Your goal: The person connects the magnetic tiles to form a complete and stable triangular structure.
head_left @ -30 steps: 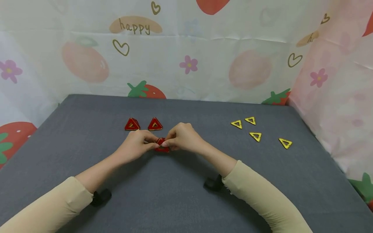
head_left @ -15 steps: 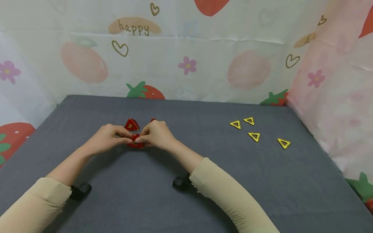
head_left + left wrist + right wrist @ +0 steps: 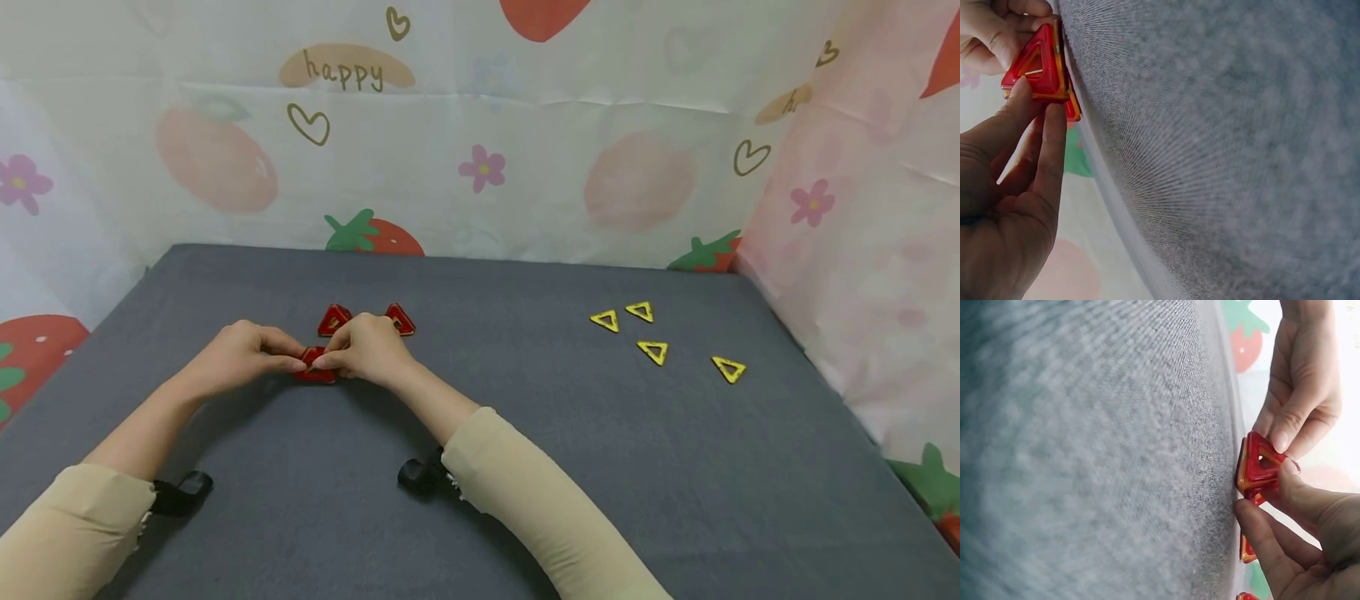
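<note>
Both hands pinch a red pyramid of triangular magnetic tiles (image 3: 317, 374), low over the left part of the table. My left hand (image 3: 238, 358) has thumb and fingers on its left side, while my right hand (image 3: 371, 350) grips the right side. Seen from the left wrist, one red triangular face (image 3: 1041, 65) has an open centre, and the left thumb presses its lower edge. Just behind the hands stand two more red pyramids, one on the left (image 3: 333, 321) and one on the right (image 3: 402, 320), the latter partly covered by my right hand.
Several flat yellow triangle tiles (image 3: 652, 352) lie apart at the right of the grey table (image 3: 570, 467). A printed curtain (image 3: 525, 125) hangs behind the table's far edge and along the sides.
Both hands have moved left with the red pyramid between them, from in front of the right standing pyramid to in front and slightly left of the left one.
</note>
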`<state>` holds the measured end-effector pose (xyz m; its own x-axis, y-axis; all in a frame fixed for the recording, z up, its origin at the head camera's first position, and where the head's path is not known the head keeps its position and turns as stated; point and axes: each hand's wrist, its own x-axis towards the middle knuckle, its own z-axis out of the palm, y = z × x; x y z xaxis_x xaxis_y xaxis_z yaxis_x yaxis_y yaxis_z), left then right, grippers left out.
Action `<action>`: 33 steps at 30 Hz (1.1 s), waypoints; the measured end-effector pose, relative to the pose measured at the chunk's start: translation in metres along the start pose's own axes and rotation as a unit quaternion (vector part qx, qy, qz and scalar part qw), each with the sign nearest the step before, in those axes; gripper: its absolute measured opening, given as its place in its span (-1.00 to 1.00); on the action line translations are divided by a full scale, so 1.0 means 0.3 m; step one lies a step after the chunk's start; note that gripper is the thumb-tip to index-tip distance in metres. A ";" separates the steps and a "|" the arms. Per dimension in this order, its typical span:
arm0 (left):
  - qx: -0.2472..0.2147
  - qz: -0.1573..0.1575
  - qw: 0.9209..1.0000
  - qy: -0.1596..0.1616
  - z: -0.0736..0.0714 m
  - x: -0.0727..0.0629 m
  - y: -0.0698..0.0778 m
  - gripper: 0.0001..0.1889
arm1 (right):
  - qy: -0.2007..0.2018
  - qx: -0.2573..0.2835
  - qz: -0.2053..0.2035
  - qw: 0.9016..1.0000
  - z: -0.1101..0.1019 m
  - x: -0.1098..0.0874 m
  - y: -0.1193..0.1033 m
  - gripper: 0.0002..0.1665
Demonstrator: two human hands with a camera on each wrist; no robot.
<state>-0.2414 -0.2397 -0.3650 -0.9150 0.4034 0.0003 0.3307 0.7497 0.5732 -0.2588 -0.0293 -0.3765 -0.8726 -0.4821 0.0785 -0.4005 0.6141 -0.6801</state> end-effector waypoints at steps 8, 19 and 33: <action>-0.003 -0.007 1.000 -0.011 0.006 0.001 -0.008 -0.74 | 0.000 -0.024 0.004 1.000 0.008 0.002 0.001 -0.77; -0.009 -0.024 0.999 -0.022 0.009 0.000 -0.014 -0.69 | 0.000 -0.042 -0.006 0.999 0.015 0.006 0.005 -0.74; -0.007 -0.029 0.999 -0.024 0.011 0.004 -0.005 -0.66 | 0.004 -0.051 -0.005 0.999 0.008 0.003 0.003 -0.74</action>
<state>-0.2422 -0.2388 -0.3686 -0.9201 0.3848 -0.0727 0.2741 0.7653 0.5823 -0.2594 -0.0307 -0.3789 -0.8703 -0.4837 0.0923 -0.4360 0.6698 -0.6010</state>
